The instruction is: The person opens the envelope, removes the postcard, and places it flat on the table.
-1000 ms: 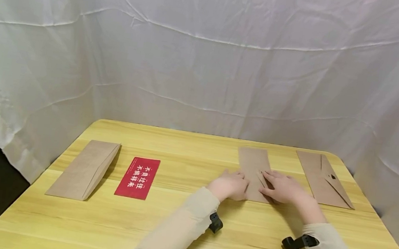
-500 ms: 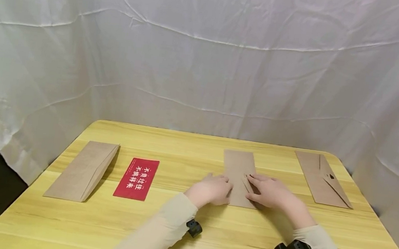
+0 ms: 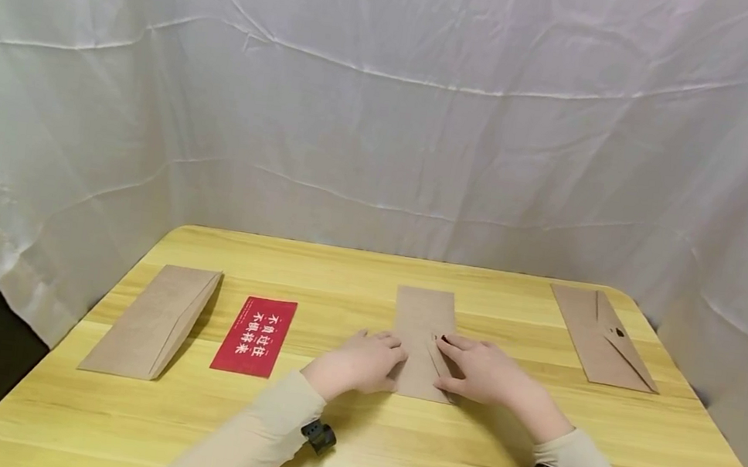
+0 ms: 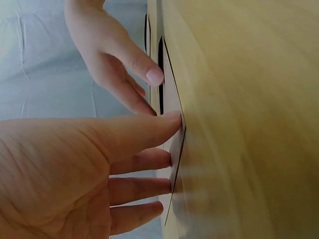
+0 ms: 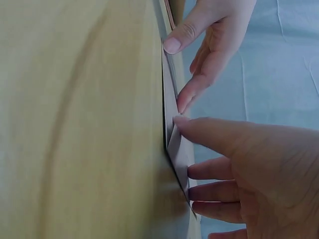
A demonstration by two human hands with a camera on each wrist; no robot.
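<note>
Centrally, one brown middle envelope (image 3: 423, 313), laid flat on the wooden surface (image 3: 423, 458). Its left edge is touched by the left hand (image 3: 361, 360), its right side by the right hand (image 3: 486, 372); on both, the fingers are extended and slightly parted, with nothing gripped. Also listed, leftward: one red card (image 3: 254, 336), printed in white; one left envelope (image 3: 140, 322). Far right: one right envelope (image 3: 592, 342), dark-marked.

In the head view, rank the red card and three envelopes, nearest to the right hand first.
1. Middle envelope, touching the right hand.
2. Right envelope, right of the hand.
3. Red card, to its left.
4. Left envelope, far left.
</note>
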